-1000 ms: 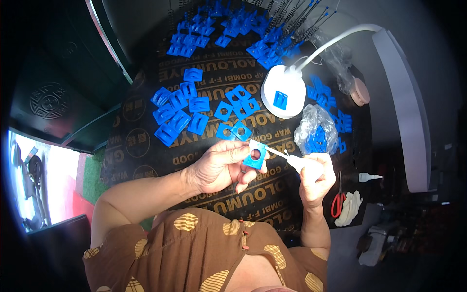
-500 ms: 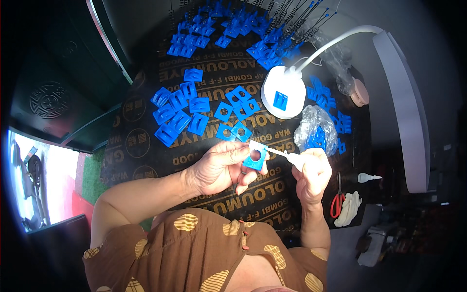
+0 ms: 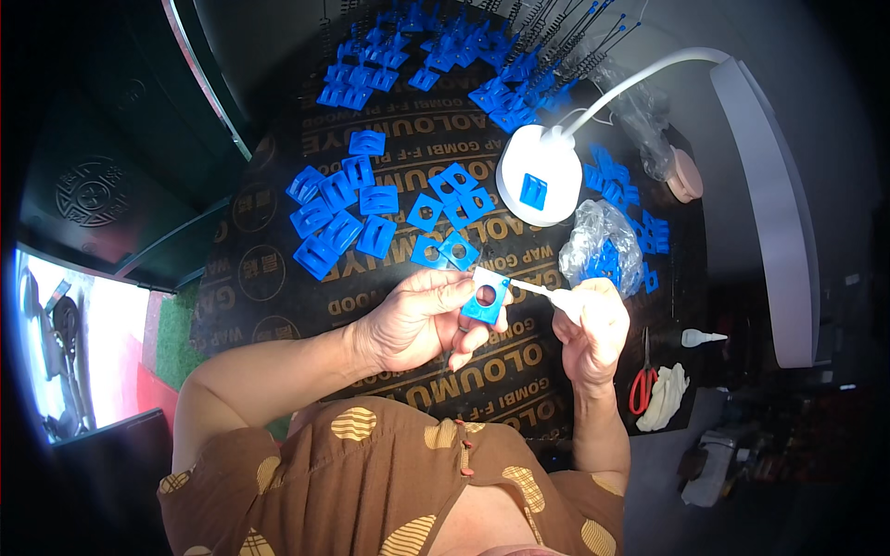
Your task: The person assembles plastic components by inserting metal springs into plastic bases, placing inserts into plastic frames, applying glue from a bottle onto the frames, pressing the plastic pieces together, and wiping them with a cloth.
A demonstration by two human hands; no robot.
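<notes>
Between the thumb and fingers of my left hand (image 3: 413, 320) is a blue square plate (image 3: 482, 313) with a round hole through it, tilted up above the table. My right hand (image 3: 595, 338) is closed around a small white squeeze bottle (image 3: 567, 300), whose thin nozzle points left. Its tip meets the plate's upper right corner, or hovers very near it; I cannot tell which. Just beyond my left hand lie several similar holed blue plates (image 3: 427, 213). Further left is a group of blue slotted pieces (image 3: 339, 190).
A white lamp (image 3: 512, 195) stands on the patterned black board (image 3: 371, 278), a blue piece on its base. Right of it are a clear plastic bag (image 3: 579, 246), red-handled scissors (image 3: 642, 389), a white cloth (image 3: 664, 398) and another white nozzle bottle (image 3: 700, 338). Blue pieces with black springs (image 3: 528, 69) crowd the far edge.
My right hand and the squeeze bottle have shifted very slightly, with the nozzle tip staying at the plate's corner. The left hand and plate are almost still.
</notes>
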